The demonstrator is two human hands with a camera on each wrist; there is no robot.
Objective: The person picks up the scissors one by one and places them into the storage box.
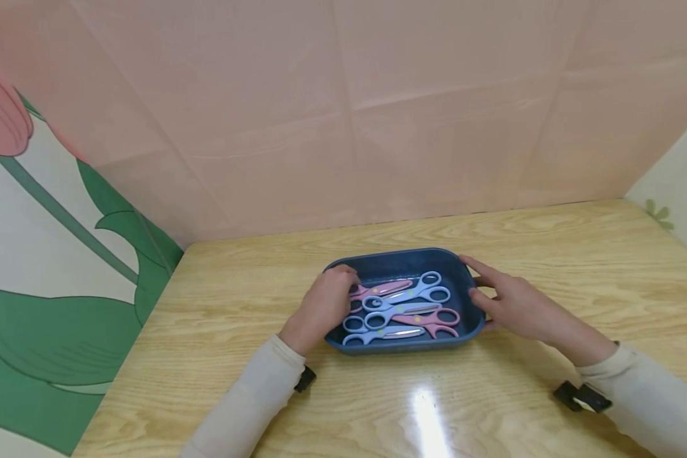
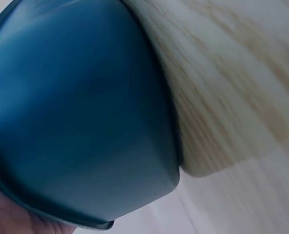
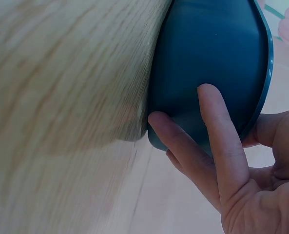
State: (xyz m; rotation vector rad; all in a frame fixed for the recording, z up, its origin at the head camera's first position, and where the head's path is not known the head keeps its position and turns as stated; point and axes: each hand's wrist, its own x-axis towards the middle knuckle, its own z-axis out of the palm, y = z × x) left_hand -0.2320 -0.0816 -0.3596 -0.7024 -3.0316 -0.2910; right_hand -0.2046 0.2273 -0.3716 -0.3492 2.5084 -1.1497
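Observation:
A dark blue tray (image 1: 401,346) stands on the table with several pairs of scissors lying in it, some light blue, some pink. My left hand (image 1: 329,302) reaches over the tray's left rim, beside the handles of the upper pink scissors (image 1: 386,288). Its fingertips are hidden, so any hold on those scissors does not show. At the right end, my right hand (image 1: 518,305) holds the tray, its thumb at the rim and fingers on the outer wall. Two of those fingers (image 3: 220,122) touch the wall in the right wrist view.
The wood-grain table (image 1: 235,305) meets a pink-covered wall (image 1: 343,127) behind the tray. Left of the table is a panel with a tulip print (image 1: 63,191); a pale panel (image 1: 678,184) borders the right. Light reflects off the table in front of the tray.

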